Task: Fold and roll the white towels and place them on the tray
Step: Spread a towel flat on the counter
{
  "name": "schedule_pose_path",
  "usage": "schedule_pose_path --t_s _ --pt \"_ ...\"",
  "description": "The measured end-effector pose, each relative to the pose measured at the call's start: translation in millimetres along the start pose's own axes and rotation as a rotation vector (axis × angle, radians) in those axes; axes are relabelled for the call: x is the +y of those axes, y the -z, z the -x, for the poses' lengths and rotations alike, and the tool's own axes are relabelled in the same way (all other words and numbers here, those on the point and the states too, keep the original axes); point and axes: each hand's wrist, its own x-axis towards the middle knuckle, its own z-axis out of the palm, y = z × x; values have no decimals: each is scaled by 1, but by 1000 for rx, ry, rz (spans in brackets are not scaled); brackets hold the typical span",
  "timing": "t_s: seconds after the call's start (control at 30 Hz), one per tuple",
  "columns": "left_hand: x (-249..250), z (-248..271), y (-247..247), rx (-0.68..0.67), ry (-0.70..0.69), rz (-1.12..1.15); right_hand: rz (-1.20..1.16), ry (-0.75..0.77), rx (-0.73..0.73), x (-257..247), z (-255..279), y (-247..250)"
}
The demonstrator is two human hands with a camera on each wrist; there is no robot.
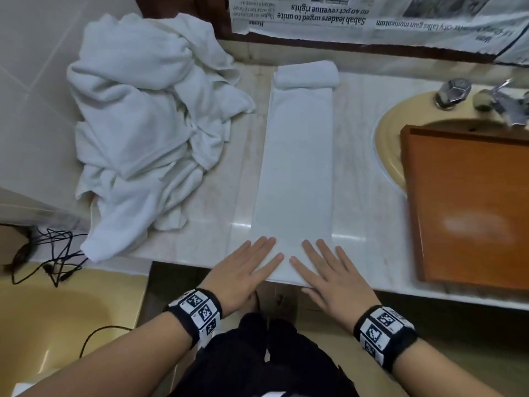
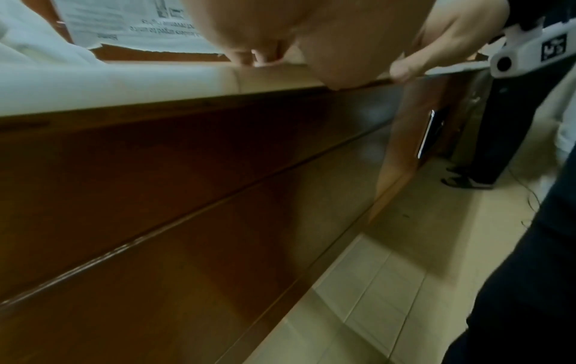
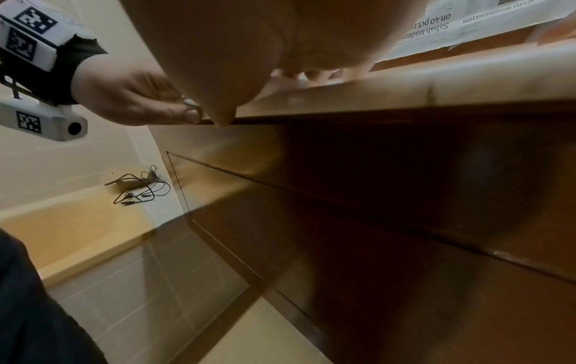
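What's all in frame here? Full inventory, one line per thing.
folded towel: 1, white, long strip on the counter centre, far end rolled up
towel pile: 1 heap, white, crumpled on the counter's left end
tray: 1, orange-brown wood, right, partly over the sink, nothing on it
sink: 1, beige, right side of the counter
taps: metal, behind the sink; count unclear
counter: 1, pale marble
newspaper: sheets taped on the wall behind
cables: black tangle, far left on a ledge below the counter
left hand: flat on the strip's near end, fingers straight
right hand: the same, beside it
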Motion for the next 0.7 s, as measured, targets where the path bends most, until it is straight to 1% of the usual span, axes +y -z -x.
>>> schedule_pose_path --t_s 0.17,0.27,0.37,0.47,0.53,0.6,0.7 --pt "-2 2 0 21 -22 -17 -3 -5 -7 3 2 2" --pt "-6 3 1 36 -41 -13 19 16 37 9 3 -1" --pt "-10 2 2 90 -77 58 4 53 92 12 3 -2" --pt "-14 0 5 161 -69 156 -137 23 238 12 4 5" --pt "-14 0 9 169 -39 209 -276 -16 321 14 3 10" --pt "-13 0 15 149 8 226 -400 -53 309 14 2 14" --pt "-12 -2 29 132 78 198 -535 -116 235 16 -2 17"
